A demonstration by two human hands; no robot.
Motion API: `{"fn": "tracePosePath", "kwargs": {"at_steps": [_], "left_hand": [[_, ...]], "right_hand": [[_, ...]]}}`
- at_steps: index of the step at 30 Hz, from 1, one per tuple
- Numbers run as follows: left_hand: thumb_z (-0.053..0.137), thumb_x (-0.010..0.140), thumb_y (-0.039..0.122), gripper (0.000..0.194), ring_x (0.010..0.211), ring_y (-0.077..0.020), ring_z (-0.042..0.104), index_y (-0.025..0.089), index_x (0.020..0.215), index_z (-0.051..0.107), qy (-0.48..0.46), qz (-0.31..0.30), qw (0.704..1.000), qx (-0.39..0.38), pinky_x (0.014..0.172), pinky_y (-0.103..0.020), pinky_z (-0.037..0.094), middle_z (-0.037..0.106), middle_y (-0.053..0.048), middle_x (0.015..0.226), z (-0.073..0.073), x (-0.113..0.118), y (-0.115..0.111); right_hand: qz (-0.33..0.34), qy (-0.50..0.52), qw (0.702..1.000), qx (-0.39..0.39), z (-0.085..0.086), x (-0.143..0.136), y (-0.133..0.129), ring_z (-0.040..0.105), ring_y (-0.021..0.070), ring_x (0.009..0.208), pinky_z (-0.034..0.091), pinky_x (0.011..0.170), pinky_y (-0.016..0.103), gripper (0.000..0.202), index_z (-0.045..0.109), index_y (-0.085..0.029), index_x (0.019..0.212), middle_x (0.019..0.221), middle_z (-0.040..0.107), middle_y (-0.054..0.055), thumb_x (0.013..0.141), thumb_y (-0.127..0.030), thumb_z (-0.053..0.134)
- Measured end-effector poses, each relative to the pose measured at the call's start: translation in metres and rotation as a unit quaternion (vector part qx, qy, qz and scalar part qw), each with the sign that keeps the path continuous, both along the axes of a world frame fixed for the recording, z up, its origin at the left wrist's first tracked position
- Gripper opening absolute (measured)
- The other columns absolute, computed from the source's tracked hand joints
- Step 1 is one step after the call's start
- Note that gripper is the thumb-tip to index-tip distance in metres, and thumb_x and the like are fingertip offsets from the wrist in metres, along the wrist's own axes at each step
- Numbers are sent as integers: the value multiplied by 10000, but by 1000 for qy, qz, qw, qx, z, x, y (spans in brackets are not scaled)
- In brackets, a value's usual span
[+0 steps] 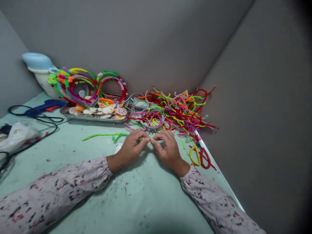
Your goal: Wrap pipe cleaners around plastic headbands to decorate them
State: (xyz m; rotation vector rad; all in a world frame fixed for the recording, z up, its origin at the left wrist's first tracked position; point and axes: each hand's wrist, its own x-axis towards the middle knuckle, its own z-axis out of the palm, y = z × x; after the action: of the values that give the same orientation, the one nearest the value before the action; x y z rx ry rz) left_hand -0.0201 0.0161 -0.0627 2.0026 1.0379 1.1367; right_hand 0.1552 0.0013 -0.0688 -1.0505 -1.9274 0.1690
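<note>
My left hand (135, 143) and my right hand (168, 149) meet over the table, fingertips nearly touching. Both pinch a short yellow pipe cleaner (152, 139), most of which is hidden by the fingers. A bright green pipe cleaner (99, 135) lies on the table left of my left hand, with a tangled green part near its wrist side. Behind the hands is a loose heap of multicoloured pipe cleaners (180, 110). To the right of my right hand lie scissors with one yellow and one red handle loop (205, 158).
A metal tray (97, 119) holds seashells (107, 110) and pipe-cleaner-wrapped hoops (112, 79). Behind it stands a white container with a blue lid (37, 61). A blue glue gun (40, 108), a black cable (52, 119) and a plastic bag (23, 133) lie left. Grey walls border the table (126, 201).
</note>
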Motion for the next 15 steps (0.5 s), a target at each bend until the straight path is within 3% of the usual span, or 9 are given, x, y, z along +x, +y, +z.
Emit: {"fn": "tracePosePath", "kwargs": {"at_steps": [15], "left_hand": [[501, 887, 275, 186, 754, -158, 517, 173, 741, 557, 0, 0, 1000, 4, 711, -282, 409, 548, -8, 740, 1, 1, -1]], "right_hand": [[17, 42, 997, -66, 1, 2, 1, 527, 182, 840, 407, 809, 358, 132, 573, -215, 818, 820, 582, 14, 917, -254, 494]]}}
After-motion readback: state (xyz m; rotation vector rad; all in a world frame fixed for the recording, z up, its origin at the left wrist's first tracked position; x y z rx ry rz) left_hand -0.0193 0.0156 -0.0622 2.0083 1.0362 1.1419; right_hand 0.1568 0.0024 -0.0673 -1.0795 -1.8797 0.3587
